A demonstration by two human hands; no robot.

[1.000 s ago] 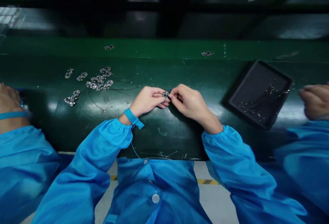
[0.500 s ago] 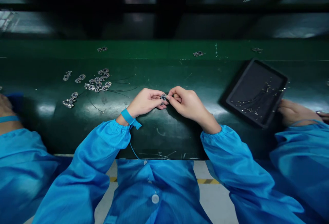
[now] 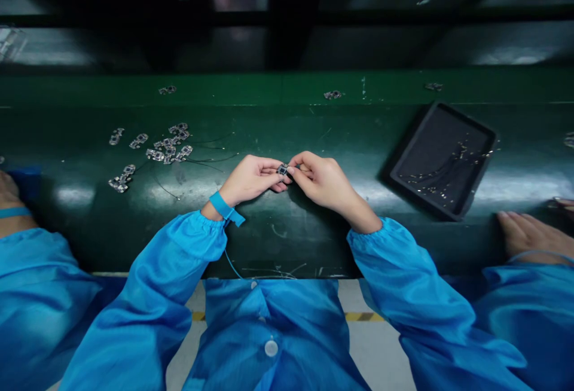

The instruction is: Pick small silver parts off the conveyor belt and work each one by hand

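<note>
Green smooth-surfaced tabletop [image 3: 278, 247]: scuffed and shiny, it runs from the boards at left to the tray at right.
Small black-and-silver circuit board [image 3: 282, 169]: held up between both hands, over the middle of the tabletop.
Left hand [image 3: 253, 179]: thumb and fingers pinch that board at its left side; a bright blue fabric strap [image 3: 219, 204] circles the wrist.
Right hand [image 3: 325, 182]: thumb and forefinger pressed together at the board's right edge; whether a wire end sits between them, I can't tell from here.
Loose silver-and-black circuit boards [image 3: 169, 155]: clustered at left, with single ones around and more along the far side; thin dark wires [image 3: 215, 159] trail rightward from the cluster.
Shallow black rectangular tray [image 3: 442, 134]: at right, set askew, with dark bright-tipped wires [image 3: 460, 153] inside.
Work in hand: I'd judge this one board partway through, not yet finished; the loose ones are in nobody's fingers, and which are done I can't say.
Co-worker's hand [image 3: 533, 238]: near right, resting on the tabletop, apart from the tray.
</note>
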